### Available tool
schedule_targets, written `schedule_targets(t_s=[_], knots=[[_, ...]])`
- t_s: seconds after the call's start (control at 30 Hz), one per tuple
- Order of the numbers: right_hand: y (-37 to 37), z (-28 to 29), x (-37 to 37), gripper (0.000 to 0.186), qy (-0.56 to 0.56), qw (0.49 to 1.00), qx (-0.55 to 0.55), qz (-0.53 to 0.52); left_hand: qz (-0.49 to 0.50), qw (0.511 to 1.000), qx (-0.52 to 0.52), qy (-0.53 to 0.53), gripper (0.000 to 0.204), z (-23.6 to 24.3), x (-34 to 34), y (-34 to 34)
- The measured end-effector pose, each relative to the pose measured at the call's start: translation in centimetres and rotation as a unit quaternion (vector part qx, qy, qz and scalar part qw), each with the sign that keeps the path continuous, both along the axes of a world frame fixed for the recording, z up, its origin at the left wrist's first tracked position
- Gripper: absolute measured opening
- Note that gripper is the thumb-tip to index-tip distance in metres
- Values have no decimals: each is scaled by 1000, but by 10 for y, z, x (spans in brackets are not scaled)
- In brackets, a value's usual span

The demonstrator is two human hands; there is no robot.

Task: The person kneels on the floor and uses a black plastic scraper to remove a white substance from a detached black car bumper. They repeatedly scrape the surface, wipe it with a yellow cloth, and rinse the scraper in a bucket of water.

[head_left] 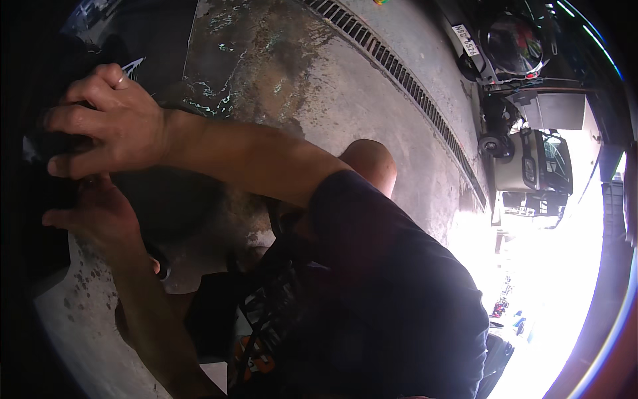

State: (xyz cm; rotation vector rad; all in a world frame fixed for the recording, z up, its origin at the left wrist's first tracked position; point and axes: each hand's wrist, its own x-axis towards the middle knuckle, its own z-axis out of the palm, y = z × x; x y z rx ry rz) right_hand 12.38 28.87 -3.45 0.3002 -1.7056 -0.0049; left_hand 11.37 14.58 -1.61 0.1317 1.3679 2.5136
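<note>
A dark, shadowed surface fills the left edge, with a dark glossy panel above it. My right hand, with a ring on one finger, reaches across to this dark area, its fingers bent and slightly spread over it. Just below, my left hand is turned upward, its fingertips partly hidden behind my right hand and its thumb stretched toward the left. What either set of fingertips touches or holds is too dark and hidden to make out. My bare knee shows behind my right arm.
A long drain grate crosses the concrete floor, which is wet in patches. At the right stand a dark vehicle with a round cover and a light-coloured van, beside a bright opening.
</note>
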Motion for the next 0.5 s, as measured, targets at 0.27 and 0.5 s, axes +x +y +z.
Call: schedule_targets(t_s=[0.27,0.5], knots=[[12,41,9,35,-104,994,36,-14,-17,999,17,-23,106,-8,-1,4],[29,27,14,43,-92,992,86,12,-6,998,-2,-66,104,-10,-1,-5]])
